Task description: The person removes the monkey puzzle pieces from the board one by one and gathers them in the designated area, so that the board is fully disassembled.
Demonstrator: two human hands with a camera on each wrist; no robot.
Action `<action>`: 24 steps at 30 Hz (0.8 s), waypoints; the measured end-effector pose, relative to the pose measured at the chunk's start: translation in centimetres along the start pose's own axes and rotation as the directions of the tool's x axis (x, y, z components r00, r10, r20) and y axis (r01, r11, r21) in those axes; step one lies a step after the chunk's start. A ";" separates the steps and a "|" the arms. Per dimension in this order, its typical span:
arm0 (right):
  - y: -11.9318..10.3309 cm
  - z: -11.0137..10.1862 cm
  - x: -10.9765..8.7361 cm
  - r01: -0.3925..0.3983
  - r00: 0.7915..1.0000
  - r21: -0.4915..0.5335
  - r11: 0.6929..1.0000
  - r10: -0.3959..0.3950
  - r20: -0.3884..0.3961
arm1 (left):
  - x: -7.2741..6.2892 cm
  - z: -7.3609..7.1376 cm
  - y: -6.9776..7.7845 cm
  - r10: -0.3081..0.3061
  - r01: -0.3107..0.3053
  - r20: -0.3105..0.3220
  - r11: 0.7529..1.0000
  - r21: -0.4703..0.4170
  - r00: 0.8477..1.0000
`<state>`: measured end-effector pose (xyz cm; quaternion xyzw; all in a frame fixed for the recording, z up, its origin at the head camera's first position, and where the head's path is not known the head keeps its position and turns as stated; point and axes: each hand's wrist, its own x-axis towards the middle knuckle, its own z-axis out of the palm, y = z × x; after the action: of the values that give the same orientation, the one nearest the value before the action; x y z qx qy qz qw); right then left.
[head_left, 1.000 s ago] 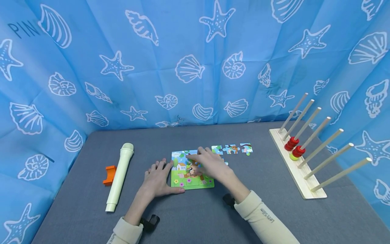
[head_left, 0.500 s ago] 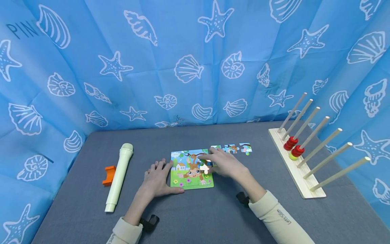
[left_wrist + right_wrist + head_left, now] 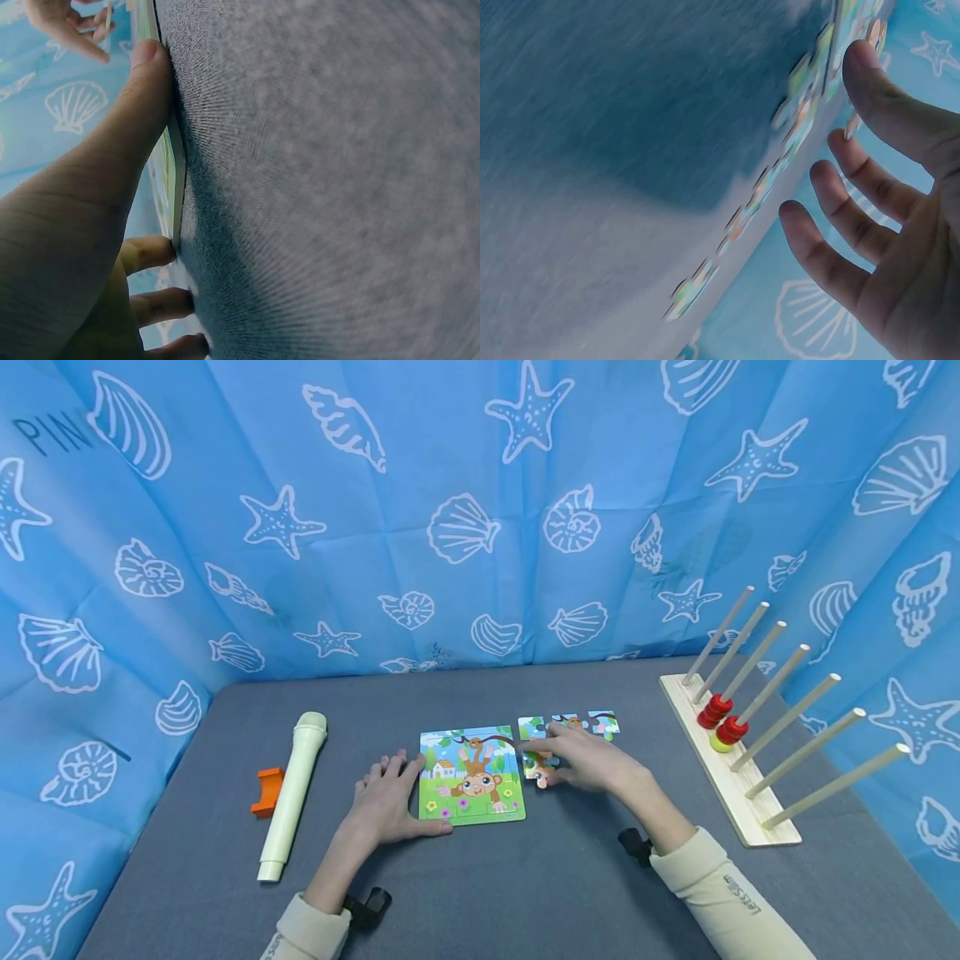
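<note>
A jigsaw puzzle board with a monkey picture lies flat in the middle of the table. My left hand rests at its left side, the straight thumb along the near edge and the fingertips at the left edge. In the left wrist view, the thumb lies at the board's rim. To the right of the board, my right hand pinches a puzzle piece between thumb and index finger. In the right wrist view, its other fingers are spread, and the thumb partly covers the piece.
Behind the right hand lie loose puzzle pieces, some partly hidden by it. At the left, a pale green toy microphone lies beside an orange block. A wooden peg stand with red rings is at the right; a blue curtain hangs behind.
My right hand has moved right from over the board to beside it, carrying a puzzle piece. More of the monkey picture shows. The left hand has stayed in place.
</note>
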<state>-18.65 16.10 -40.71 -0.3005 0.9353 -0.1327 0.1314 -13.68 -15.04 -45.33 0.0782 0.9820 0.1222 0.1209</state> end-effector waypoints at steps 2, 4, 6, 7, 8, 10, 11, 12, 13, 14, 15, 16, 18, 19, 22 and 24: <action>0.5 -0.1 -0.3 -0.009 1.000 0.002 1.000 0.009 0.015 | 0.0 0.0 0.0 -0.001 0.001 0.002 1.000 0.000 1.000; 1.0 -0.1 -0.5 -0.014 1.000 0.008 1.000 0.014 0.025 | 0.0 0.0 0.0 -0.003 0.003 0.004 1.000 0.000 1.000; 1.5 -0.1 -0.7 -0.017 0.999 0.015 1.000 0.016 0.034 | 0.0 0.0 0.0 -0.003 0.003 0.004 1.000 -0.002 1.000; 1.7 -0.1 -0.8 -0.020 0.999 0.021 1.000 0.019 0.039 | 0.1 0.0 0.0 -0.003 0.003 0.003 1.000 -0.002 1.000; 2.0 -0.1 -1.0 -0.028 0.999 0.031 0.999 0.027 0.047 | 0.1 0.0 0.0 -0.002 0.002 0.003 1.000 -0.003 1.000; 2.5 -0.1 -1.2 -0.048 0.997 0.050 0.998 0.045 0.064 | 0.1 0.0 0.0 0.000 0.000 0.003 1.000 -0.009 1.000; 2.7 -0.1 -1.3 -0.061 0.996 0.051 0.997 0.057 0.069 | 0.1 0.1 0.0 0.002 -0.002 0.002 1.000 -0.011 1.000; 2.9 -0.2 -1.3 -0.079 0.994 0.054 0.995 0.075 0.076 | 0.2 0.1 0.0 0.003 -0.003 0.002 1.000 -0.014 1.000; 3.2 -0.2 -1.4 -0.094 0.993 0.052 0.994 0.089 0.081 | 0.2 0.1 0.0 0.004 -0.004 0.003 1.000 -0.015 1.000; 3.4 -0.2 -1.4 -0.105 0.991 0.049 0.993 0.101 0.085 | 0.2 0.1 -0.1 0.002 -0.002 0.004 1.000 -0.017 1.000; 3.6 -0.2 -1.5 -0.112 0.990 0.043 0.993 0.108 0.087 | 0.2 0.1 -0.1 0.004 -0.004 0.002 1.000 -0.015 1.000; 3.9 -0.2 -1.5 -0.118 0.990 0.035 0.992 0.114 0.086 | 0.1 0.1 -0.1 0.004 -0.004 0.001 1.000 -0.014 1.000; 4.2 -0.2 -1.5 -0.128 0.988 0.026 0.991 0.125 0.089 | 0.1 0.1 -0.1 0.002 -0.002 0.002 1.000 -0.013 1.000; 4.4 -0.2 -1.5 -0.129 0.988 0.022 0.991 0.127 0.089 | 0.1 0.0 0.0 0.002 -0.002 0.001 1.000 -0.011 1.000; 4.7 -0.2 -1.6 -0.145 0.986 0.017 0.989 0.143 0.091 | 0.1 0.0 0.0 0.000 0.001 0.007 1.000 -0.012 1.000; 4.7 -0.2 -1.6 -0.161 0.983 0.021 0.987 0.158 0.095 | 0.1 0.0 0.0 -0.002 0.002 0.008 1.000 -0.012 1.000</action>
<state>-19.95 20.78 -41.78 -0.2285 0.9473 -0.1207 0.1893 -13.76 -15.03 -45.34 0.0770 0.9808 0.1275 0.1256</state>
